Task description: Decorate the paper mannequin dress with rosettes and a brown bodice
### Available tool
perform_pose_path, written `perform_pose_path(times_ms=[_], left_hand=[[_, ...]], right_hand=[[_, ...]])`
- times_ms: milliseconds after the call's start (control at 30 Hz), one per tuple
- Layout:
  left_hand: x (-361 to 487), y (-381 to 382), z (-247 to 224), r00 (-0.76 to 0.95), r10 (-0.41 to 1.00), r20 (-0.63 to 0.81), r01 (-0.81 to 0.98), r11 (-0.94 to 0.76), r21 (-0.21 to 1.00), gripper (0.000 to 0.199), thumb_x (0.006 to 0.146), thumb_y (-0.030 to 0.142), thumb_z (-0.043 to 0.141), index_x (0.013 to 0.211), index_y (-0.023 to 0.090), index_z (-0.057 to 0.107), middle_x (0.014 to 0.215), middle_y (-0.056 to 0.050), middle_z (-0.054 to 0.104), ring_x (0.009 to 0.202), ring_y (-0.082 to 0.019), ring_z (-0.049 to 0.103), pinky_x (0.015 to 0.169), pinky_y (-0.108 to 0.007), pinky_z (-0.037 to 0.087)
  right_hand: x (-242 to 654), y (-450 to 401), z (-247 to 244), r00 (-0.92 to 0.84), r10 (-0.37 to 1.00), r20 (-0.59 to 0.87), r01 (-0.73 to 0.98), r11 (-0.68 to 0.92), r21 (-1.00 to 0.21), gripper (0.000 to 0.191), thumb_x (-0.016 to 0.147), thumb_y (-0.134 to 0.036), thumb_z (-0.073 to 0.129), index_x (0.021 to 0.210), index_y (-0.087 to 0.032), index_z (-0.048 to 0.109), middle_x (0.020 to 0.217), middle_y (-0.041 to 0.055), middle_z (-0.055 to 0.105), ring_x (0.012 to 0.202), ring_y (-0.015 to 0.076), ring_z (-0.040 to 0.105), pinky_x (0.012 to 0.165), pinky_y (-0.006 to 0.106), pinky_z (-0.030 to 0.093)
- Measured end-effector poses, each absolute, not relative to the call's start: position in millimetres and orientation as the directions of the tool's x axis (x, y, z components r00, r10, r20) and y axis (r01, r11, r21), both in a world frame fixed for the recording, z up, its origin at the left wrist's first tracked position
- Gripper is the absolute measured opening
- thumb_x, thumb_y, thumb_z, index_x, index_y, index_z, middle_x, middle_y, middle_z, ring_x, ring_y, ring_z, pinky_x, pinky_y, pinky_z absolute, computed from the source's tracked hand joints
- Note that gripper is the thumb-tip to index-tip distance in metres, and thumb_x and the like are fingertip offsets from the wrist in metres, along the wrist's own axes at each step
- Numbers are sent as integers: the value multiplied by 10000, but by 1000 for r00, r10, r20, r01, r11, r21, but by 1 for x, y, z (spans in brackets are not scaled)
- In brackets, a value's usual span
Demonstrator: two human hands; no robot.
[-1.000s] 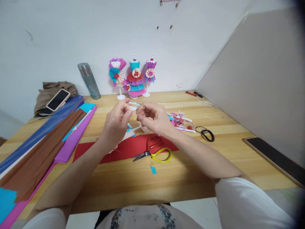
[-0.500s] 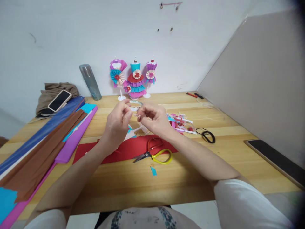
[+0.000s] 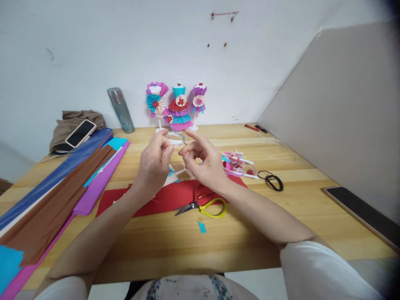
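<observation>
My left hand (image 3: 155,160) is raised over the table, thumb and fingertips pinched; whatever is between them is too small to make out. Beside it my right hand (image 3: 204,160) has its fingers apart, its fingertips close to the left ones and holding nothing I can see. Below both hands lies a strip of red paper (image 3: 168,199). A pair of scissors (image 3: 213,208) with red and yellow handles rests partly on it, blades pointing left. Partly hidden behind the hands are a roll of clear tape (image 3: 176,141) and a white item with blue bits (image 3: 171,178).
Three small dress forms (image 3: 180,106) in crepe paper dresses stand against the wall, near a bottle (image 3: 121,110). Folded paper (image 3: 59,200) and a phone (image 3: 81,133) are at left. Paper scraps (image 3: 237,162), a black band (image 3: 274,182) and another phone (image 3: 359,212) lie right.
My right hand's fingers have spread from a pinch, and its index finger has lifted. The left hand stays pinched in nearly the same place. The whole view has shifted slightly.
</observation>
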State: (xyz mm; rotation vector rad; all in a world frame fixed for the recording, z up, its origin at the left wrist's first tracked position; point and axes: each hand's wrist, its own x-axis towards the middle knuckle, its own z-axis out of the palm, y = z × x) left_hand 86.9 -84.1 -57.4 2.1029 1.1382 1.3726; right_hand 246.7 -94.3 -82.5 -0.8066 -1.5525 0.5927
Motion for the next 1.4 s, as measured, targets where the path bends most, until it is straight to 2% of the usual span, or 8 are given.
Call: perform_pose_path(times_ms=[67, 200, 367, 567, 867, 1100, 1267, 1400], left_hand=[[86, -84, -59, 187, 798, 573, 420, -592, 688, 186, 911, 340, 443, 759, 236, 415, 1179, -113, 671, 1197, -273, 613, 977, -413, 456], [86, -85, -59, 208, 801, 562, 433, -590, 681, 152, 900, 309, 440, 761, 246, 436, 906, -78, 689, 1271, -284, 575, 946, -407, 471], [87, -85, -57, 233, 788, 570, 426, -609, 669, 148, 899, 290, 444, 759, 246, 440, 823, -49, 665, 1209, -263, 608, 1006, -408, 454], [87, -82, -61, 209, 802, 559, 417, -590, 691, 142, 886, 311, 450, 762, 244, 444, 826, -62, 668, 1223, -283, 595, 979, -427, 458], [88, -79, -63, 211, 801, 561, 414, -593, 691, 147, 882, 317, 452, 756, 244, 428, 841, -67, 668, 1211, -278, 600, 989, -432, 456], [88, -80, -62, 236, 786, 571, 445, -610, 656, 130, 879, 286, 445, 759, 243, 422, 950, -93, 670, 1220, -275, 599, 961, -433, 484], [87, -80, -63, 211, 793, 572, 451, -598, 662, 147, 885, 297, 449, 751, 244, 426, 871, -70, 672, 1220, -276, 604, 966, -428, 475], [84, -77, -65, 185, 813, 553, 401, -576, 712, 154, 897, 334, 435, 782, 232, 439, 1076, -112, 696, 1122, -281, 653, 962, -461, 468]], right_hand=[[248, -93, -81, -17, 778, 629, 154, 623, -767, 400, 822, -224, 592, 1217, -199, 535, 744, -34, 656, 522, 78, 523, 516, 246, 442], [248, -90, -78, -90, 815, 572, 159, 579, -800, 282, 809, -214, 562, 1091, -197, 558, 669, -57, 613, 490, 74, 514, 506, 239, 430], [244, -87, -74, -124, 862, 491, 149, 505, -850, 152, 770, -235, 573, 914, -193, 548, 626, -57, 594, 471, 77, 515, 494, 233, 428], [244, -87, -71, -152, 880, 451, 151, 471, -869, 103, 734, -252, 597, 734, -197, 511, 577, -65, 522, 471, 68, 475, 485, 223, 389], [240, -80, -72, -73, 889, 452, 68, 456, -887, 62, 660, -233, 555, 634, -196, 513, 556, -68, 457, 502, 71, 394, 501, 237, 293], [238, -78, -69, -51, 909, 414, -12, 414, -910, 69, 610, -234, 559, 603, -196, 503, 541, -67, 433, 516, 72, 348, 519, 239, 256], [240, -78, -67, -81, 900, 428, -32, 426, -904, 68, 609, -242, 576, 623, -193, 531, 551, -60, 439, 532, 80, 341, 529, 245, 244], [242, -78, -70, -109, 900, 421, -67, 416, -907, 76, 615, -236, 562, 671, -185, 571, 586, -47, 484, 545, 85, 365, 543, 248, 256]])
